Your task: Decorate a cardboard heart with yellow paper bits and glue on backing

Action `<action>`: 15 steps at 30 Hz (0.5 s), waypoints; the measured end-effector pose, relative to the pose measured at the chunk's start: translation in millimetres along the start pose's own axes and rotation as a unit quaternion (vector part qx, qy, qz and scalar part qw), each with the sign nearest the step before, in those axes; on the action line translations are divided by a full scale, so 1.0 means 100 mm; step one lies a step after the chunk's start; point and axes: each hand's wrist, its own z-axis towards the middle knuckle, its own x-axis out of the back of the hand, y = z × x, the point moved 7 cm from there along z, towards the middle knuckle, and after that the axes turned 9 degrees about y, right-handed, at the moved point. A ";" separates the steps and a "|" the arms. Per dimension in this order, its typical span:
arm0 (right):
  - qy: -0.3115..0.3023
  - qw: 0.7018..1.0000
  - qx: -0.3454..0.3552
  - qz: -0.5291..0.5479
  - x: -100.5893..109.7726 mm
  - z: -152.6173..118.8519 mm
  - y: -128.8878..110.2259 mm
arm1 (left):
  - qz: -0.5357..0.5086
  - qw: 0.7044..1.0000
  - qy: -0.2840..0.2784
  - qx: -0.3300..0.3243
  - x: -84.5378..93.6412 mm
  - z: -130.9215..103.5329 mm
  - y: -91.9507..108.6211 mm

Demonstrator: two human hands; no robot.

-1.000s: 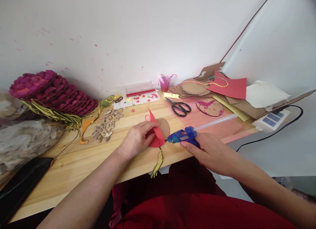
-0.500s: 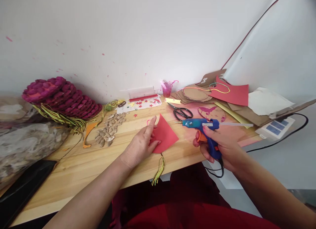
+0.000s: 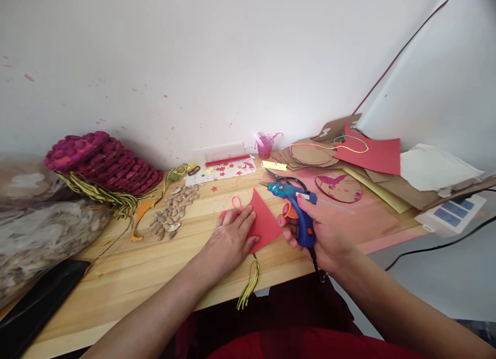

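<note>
My left hand (image 3: 230,240) lies flat on a piece of red paper (image 3: 265,222) on the wooden table, its fingers pointing up and right. A pink loop (image 3: 236,203) shows just above the fingers. From the paper's lower edge hangs a yellow-green tassel (image 3: 249,288), reaching past the table's front edge. My right hand (image 3: 310,227) is wrapped round the handle of a blue glue gun (image 3: 306,224), a finger at its orange trigger. The nozzle points left, above the paper's upper right side.
Black scissors (image 3: 287,179) lie behind the glue gun. Shells (image 3: 170,214) and an orange scrap (image 3: 142,214) are at left, near stacked magenta pieces (image 3: 104,160) and a plastic bag (image 3: 46,235). Cardboard ovals (image 3: 313,153) and more red paper (image 3: 374,150) lie at back right.
My right hand has brought the glue gun left, closer to the red paper. My left hand has lowered and flattened onto the paper, and the pink loop shows more fully.
</note>
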 end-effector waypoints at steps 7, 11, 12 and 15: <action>0.019 0.997 -0.055 0.047 0.01 0.20 0.17 | -0.016 0.999 -0.034 0.037 0.00 0.03 -0.01; 0.033 0.996 -0.055 0.067 0.05 0.22 0.18 | -0.012 0.999 -0.035 0.028 -0.03 0.01 -0.03; 0.036 0.995 -0.057 0.072 0.06 0.22 0.18 | -0.009 0.999 -0.036 0.024 -0.04 0.00 -0.03; 0.040 0.993 -0.068 0.086 0.09 0.22 0.20 | 0.005 0.999 -0.047 0.020 -0.05 -0.01 -0.03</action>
